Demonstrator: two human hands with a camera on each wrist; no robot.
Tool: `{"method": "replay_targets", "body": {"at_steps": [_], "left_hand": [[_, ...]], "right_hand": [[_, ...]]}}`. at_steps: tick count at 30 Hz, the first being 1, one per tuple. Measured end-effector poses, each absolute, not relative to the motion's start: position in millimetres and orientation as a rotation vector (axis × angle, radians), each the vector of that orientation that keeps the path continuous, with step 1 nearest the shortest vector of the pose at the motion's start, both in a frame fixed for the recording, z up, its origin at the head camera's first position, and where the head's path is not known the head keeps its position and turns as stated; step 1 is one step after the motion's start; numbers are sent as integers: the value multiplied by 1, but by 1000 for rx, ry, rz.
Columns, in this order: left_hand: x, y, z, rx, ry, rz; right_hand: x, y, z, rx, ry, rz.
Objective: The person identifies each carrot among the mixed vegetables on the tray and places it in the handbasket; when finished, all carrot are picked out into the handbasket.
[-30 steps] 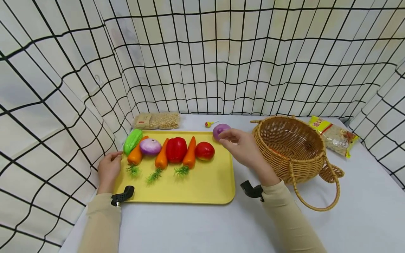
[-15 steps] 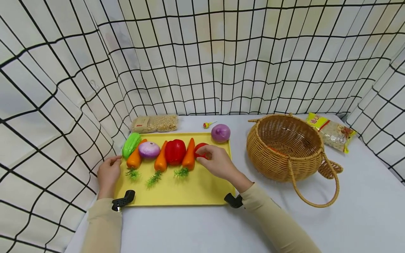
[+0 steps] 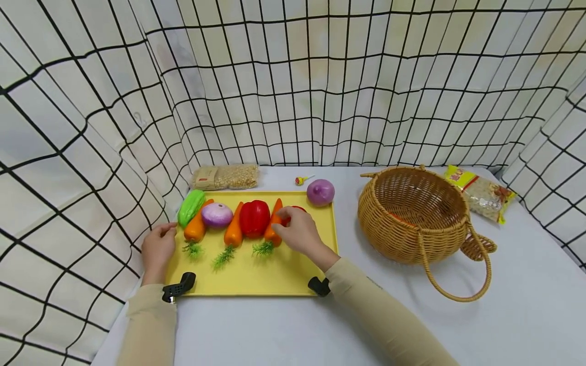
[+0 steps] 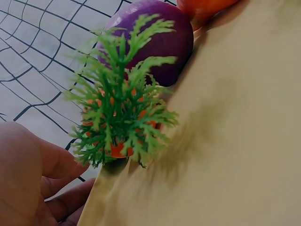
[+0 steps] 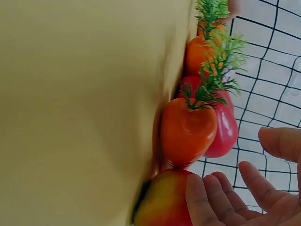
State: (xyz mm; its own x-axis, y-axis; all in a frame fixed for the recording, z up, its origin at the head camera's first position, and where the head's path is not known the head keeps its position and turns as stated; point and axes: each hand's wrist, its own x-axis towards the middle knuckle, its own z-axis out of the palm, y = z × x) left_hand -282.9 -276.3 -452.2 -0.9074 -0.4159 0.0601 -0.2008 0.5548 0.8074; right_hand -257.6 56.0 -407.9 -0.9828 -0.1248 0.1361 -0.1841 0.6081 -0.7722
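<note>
My left hand pinches the left rim of the yellow tray, thumb and fingers at its edge in the left wrist view. Over the tray's right half, my right hand reaches across a red-and-yellow fruit, its fingertips near the rightmost carrot. In the right wrist view its fingers are spread and the palm holds nothing. Left of that carrot lie a red bell pepper, a middle carrot, a purple-white onion, another carrot and a green ridged vegetable.
A purple onion rests at the tray's far right corner. Right of the tray stands a wicker basket, its handle lowered toward me. Behind are a bag of beans, a lollipop and a yellow-topped packet. Black netting encloses the table.
My right hand has left the purple onion at the far right corner and moved left, over the red fruit, to the rightmost carrot. My left hand stays at the rim.
</note>
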Motion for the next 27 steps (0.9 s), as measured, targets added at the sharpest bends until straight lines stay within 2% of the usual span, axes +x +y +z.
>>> {"method": "replay_targets", "body": {"at_steps": [27], "left_hand": [[-286, -276, -456, 516, -2550, -1267]], "right_hand": [[-275, 32, -427, 89, -2898, 1130]]}}
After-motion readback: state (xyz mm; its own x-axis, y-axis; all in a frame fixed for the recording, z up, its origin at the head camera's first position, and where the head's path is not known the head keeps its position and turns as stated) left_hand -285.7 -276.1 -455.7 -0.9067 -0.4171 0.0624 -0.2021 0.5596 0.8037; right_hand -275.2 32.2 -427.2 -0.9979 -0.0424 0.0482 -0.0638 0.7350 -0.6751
